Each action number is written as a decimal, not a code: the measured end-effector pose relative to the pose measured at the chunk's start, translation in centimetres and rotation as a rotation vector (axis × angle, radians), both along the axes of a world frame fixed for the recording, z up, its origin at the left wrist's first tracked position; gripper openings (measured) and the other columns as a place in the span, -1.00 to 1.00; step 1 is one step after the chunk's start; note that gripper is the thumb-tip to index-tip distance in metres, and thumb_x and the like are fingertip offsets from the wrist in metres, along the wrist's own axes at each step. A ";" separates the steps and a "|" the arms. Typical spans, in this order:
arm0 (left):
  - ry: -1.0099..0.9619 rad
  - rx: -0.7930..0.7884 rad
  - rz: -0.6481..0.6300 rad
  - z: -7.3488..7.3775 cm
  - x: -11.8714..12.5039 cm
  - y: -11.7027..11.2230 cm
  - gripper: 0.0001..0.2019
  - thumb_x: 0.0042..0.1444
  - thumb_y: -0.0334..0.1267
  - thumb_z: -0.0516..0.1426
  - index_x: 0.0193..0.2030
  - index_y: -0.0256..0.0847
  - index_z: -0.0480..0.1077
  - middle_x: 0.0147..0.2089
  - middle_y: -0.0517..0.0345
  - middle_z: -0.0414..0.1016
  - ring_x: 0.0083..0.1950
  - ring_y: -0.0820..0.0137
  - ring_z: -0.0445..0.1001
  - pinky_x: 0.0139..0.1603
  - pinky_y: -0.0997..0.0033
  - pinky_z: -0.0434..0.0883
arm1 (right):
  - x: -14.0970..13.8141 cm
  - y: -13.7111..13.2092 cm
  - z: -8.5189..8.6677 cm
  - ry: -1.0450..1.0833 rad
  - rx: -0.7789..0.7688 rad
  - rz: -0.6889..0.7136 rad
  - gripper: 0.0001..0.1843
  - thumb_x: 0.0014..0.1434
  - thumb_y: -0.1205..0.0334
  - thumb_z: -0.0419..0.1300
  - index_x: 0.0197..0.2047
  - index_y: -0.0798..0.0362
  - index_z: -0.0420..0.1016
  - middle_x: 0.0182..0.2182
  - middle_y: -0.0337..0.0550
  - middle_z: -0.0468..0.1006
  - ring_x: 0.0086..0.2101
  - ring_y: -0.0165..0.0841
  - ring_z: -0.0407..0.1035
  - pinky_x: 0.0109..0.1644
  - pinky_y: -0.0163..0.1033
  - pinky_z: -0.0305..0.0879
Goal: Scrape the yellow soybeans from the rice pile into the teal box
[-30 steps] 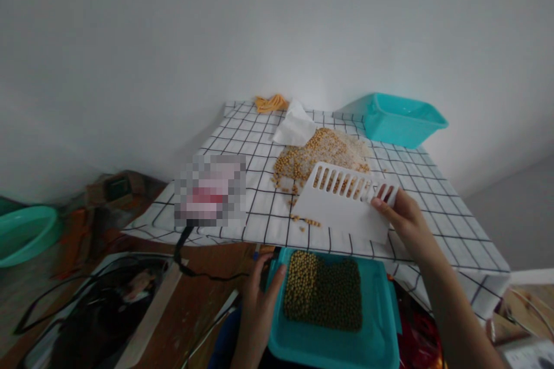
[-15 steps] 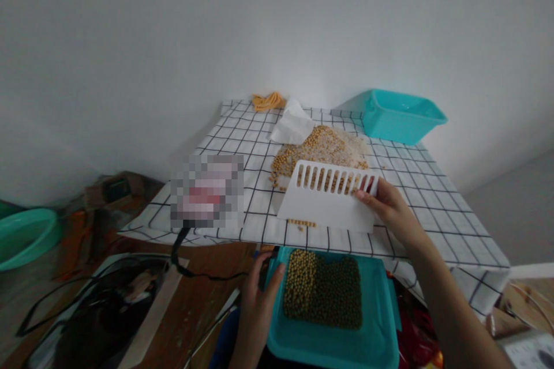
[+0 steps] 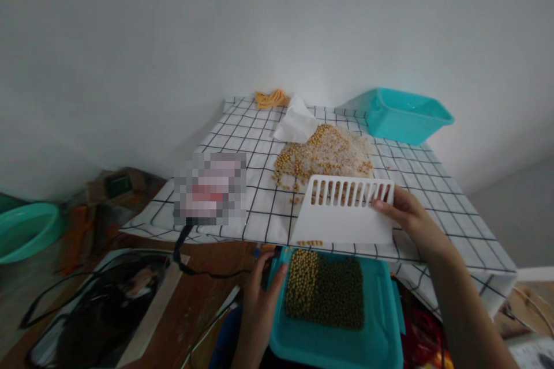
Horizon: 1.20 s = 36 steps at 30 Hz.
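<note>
My right hand [image 3: 413,216] pinches the right end of a white slotted plastic scraper [image 3: 341,223], its slots toward the back. The scraper stands tilted near the front edge of the checked cloth, with a short row of yellow beans [image 3: 310,242] along its lower edge. Behind it spreads a pile of yellow beans [image 3: 288,160] mixed with small pale grains [image 3: 333,147]. My left hand [image 3: 261,300] grips the left rim of a teal plastic bin [image 3: 333,346] below the table edge. Inside lie yellow beans [image 3: 300,279] on the left and dark green beans [image 3: 340,294] beside them.
A second teal bin [image 3: 404,121] stands at the back right of the checked cloth [image 3: 441,207]. White tissue [image 3: 296,121] and an orange cloth [image 3: 272,99] lie at the back. A blurred-out object [image 3: 210,187] with a black strap is at the left. A green basin [image 3: 30,230] sits far left.
My right hand has drawn the scraper toward the front edge of the table, with the row of beans along its lower edge. My left hand stays on the bin.
</note>
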<state>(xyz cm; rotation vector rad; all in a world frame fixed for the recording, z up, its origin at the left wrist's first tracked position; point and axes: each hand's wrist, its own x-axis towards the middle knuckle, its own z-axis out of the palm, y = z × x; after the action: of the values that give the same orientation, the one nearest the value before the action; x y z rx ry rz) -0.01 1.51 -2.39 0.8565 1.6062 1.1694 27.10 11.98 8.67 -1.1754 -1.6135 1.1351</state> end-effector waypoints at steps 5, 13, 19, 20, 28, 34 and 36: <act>0.057 -0.004 0.006 0.0 0.0 -0.1 -0.55 -0.01 0.10 0.16 -0.09 -0.17 0.38 -0.04 -0.06 0.52 0.06 0.06 0.43 0.15 0.06 0.27 | 0.8 -0.6 -0.7 0.091 -0.061 -0.083 -0.83 0.10 0.11 0.29 -0.23 -0.04 0.53 -0.32 -0.22 0.60 -0.34 -0.34 0.44 -0.29 -0.32 0.34; 0.054 -0.042 -0.001 0.4 -0.1 -0.3 -0.50 -0.05 0.16 0.15 -0.09 -0.17 0.37 0.00 -0.09 0.51 0.10 0.02 0.41 0.18 0.01 0.24 | 1.1 -0.6 -0.8 0.354 0.011 -0.367 -0.73 0.12 0.16 0.24 -0.06 -0.13 0.50 -0.13 -0.20 0.61 -0.16 -0.19 0.50 -0.19 -0.19 0.44; 0.047 -0.047 0.000 0.3 -0.1 -0.3 -0.54 -0.01 0.12 0.16 -0.08 -0.16 0.37 0.03 -0.10 0.51 0.11 0.04 0.42 0.17 0.02 0.26 | 1.5 0.2 -1.4 0.244 0.077 -0.447 -0.70 0.17 0.09 0.19 -0.01 -0.12 0.43 -0.08 -0.13 0.58 -0.15 -0.14 0.51 -0.20 -0.13 0.46; 0.050 -0.046 0.011 0.3 -0.1 -0.3 -0.54 -0.03 0.12 0.17 -0.09 -0.16 0.38 0.01 -0.09 0.52 0.10 0.03 0.43 0.16 0.03 0.28 | 1.6 0.2 -1.5 0.230 0.082 -0.443 -0.71 0.18 0.07 0.18 -0.02 -0.11 0.42 -0.09 -0.12 0.58 -0.16 -0.14 0.51 -0.22 -0.13 0.46; 0.038 -0.099 0.049 1.2 0.3 -0.1 -0.48 -0.09 0.13 0.17 -0.07 -0.18 0.36 0.07 -0.11 0.50 0.16 0.05 0.40 0.21 0.10 0.26 | 1.5 0.1 -1.8 0.229 0.057 -0.495 -0.83 0.09 0.10 0.28 -0.33 -0.05 0.39 -0.41 -0.23 0.45 -0.45 -0.36 0.35 -0.48 -0.32 0.26; 0.028 -0.118 0.049 1.4 0.2 -0.1 -0.39 -0.13 0.16 0.14 -0.02 -0.24 0.32 0.13 -0.23 0.45 0.22 0.03 0.35 0.25 0.08 0.22 | 1.6 0.0 -2.0 0.202 0.073 -0.479 -0.81 0.10 0.08 0.27 -0.31 -0.04 0.38 -0.41 -0.23 0.39 -0.46 -0.37 0.29 -0.47 -0.33 0.20; 0.028 -0.118 0.041 1.5 0.2 -0.1 -0.41 -0.13 0.15 0.15 -0.03 -0.23 0.32 0.12 -0.23 0.45 0.21 0.03 0.36 0.25 0.07 0.22 | 1.5 0.0 -1.9 0.176 0.111 -0.481 -0.82 0.12 0.07 0.25 -0.30 -0.05 0.37 -0.39 -0.21 0.41 -0.44 -0.34 0.31 -0.45 -0.30 0.22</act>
<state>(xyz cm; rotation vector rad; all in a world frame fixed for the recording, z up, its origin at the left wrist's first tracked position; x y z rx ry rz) 0.24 1.46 -0.93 0.7699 1.7049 1.0836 28.64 11.98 6.74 -1.2629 -1.1591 0.8009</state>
